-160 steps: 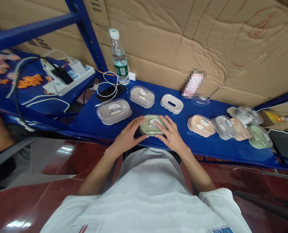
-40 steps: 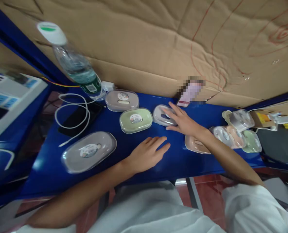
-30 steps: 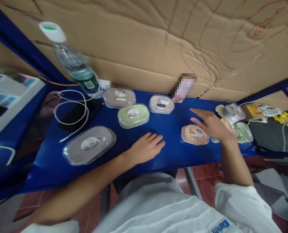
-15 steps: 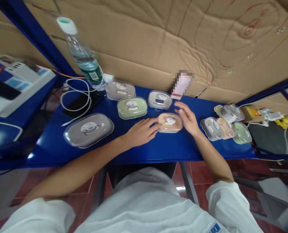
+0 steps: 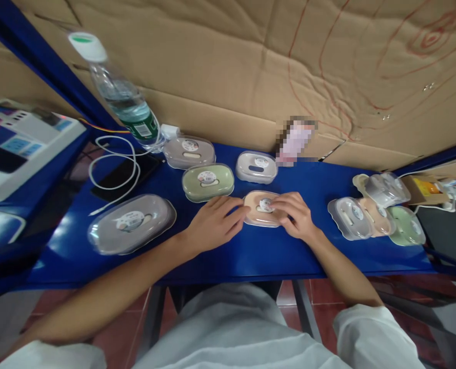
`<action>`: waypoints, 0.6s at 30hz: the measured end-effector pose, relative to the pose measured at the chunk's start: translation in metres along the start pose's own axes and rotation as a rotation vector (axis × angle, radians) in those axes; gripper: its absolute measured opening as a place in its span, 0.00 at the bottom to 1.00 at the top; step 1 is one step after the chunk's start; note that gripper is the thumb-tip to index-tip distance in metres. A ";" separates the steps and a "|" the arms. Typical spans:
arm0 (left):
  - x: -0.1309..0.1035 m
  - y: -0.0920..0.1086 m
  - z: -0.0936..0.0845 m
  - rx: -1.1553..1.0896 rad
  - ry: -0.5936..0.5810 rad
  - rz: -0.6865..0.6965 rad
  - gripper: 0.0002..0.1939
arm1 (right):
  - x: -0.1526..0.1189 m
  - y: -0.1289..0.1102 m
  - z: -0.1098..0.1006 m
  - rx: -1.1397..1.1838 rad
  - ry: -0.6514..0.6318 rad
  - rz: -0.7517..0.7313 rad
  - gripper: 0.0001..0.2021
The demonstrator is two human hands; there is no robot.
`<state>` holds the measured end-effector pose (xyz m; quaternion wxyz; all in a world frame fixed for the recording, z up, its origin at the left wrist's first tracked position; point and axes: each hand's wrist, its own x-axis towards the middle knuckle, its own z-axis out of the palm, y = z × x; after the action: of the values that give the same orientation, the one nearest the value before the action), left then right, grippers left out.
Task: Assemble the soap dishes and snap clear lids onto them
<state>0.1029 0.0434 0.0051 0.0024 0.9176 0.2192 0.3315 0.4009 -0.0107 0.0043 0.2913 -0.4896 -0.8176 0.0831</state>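
Observation:
A peach-coloured food box (image 5: 253,215) with a clear lid and round sticker lies at the middle of the blue table. My left hand (image 5: 217,221) closes its fingertips on the box's left end. From the right, my right hand (image 5: 296,215) curls over the lid, its fingers on the top and the thumb near the front edge, hiding that end. Behind my left hand lies a green lidded box (image 5: 206,183). A small grey lidded box (image 5: 257,168) sits beyond the peach one. To the left is a large grey lidded box (image 5: 131,225).
Another grey box (image 5: 189,152) stands by a water bottle (image 5: 125,105). A white cable (image 5: 114,177) loops over a dark phone. At right sit several small lidded boxes (image 5: 353,218). A blurred phone (image 5: 295,141) leans on the cardboard wall (image 5: 220,61).
My right hand has come from beside the peach box onto its lid and right end. My left hand stays at the left end. The view has shifted slightly.

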 end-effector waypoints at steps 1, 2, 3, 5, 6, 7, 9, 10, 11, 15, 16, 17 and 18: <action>0.000 -0.002 -0.002 0.012 0.013 -0.020 0.12 | -0.001 -0.001 0.001 0.004 -0.028 -0.030 0.33; 0.001 -0.005 -0.003 0.015 0.018 -0.045 0.11 | -0.003 -0.003 0.001 0.007 -0.050 -0.050 0.33; 0.001 -0.007 -0.004 0.011 0.020 -0.074 0.12 | -0.003 -0.004 0.001 0.012 -0.061 -0.057 0.33; 0.002 -0.012 -0.005 -0.008 0.022 -0.118 0.13 | -0.003 -0.006 0.001 0.034 -0.053 -0.028 0.33; 0.002 -0.013 -0.005 -0.019 0.018 -0.125 0.13 | -0.002 -0.006 0.000 0.048 -0.029 0.003 0.33; 0.002 -0.014 -0.004 -0.031 0.004 -0.117 0.14 | 0.001 -0.005 -0.002 0.060 0.006 0.041 0.32; 0.003 -0.012 -0.003 -0.072 -0.077 -0.032 0.14 | 0.010 0.003 -0.004 0.066 0.082 0.114 0.27; 0.004 -0.010 -0.002 -0.098 -0.133 0.028 0.17 | 0.016 0.009 -0.005 0.061 0.102 0.141 0.25; 0.004 -0.008 -0.002 -0.120 -0.186 0.084 0.20 | 0.023 0.016 -0.005 0.054 0.102 0.158 0.24; 0.005 -0.002 -0.001 -0.135 -0.248 0.151 0.24 | 0.048 0.047 -0.001 0.028 0.012 0.187 0.31; 0.005 -0.002 -0.001 -0.122 -0.235 0.146 0.22 | 0.052 0.053 0.001 0.025 0.002 0.184 0.33; 0.005 -0.002 -0.002 -0.111 -0.220 0.144 0.20 | 0.054 0.057 0.004 0.017 0.000 0.180 0.34; 0.006 -0.001 -0.002 -0.104 -0.202 0.145 0.18 | 0.055 0.059 0.006 0.001 0.002 0.177 0.35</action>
<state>0.1048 0.0467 0.0100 0.0480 0.9585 0.1334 0.2475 0.4225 0.0667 -0.0041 0.2836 -0.5599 -0.7709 0.1085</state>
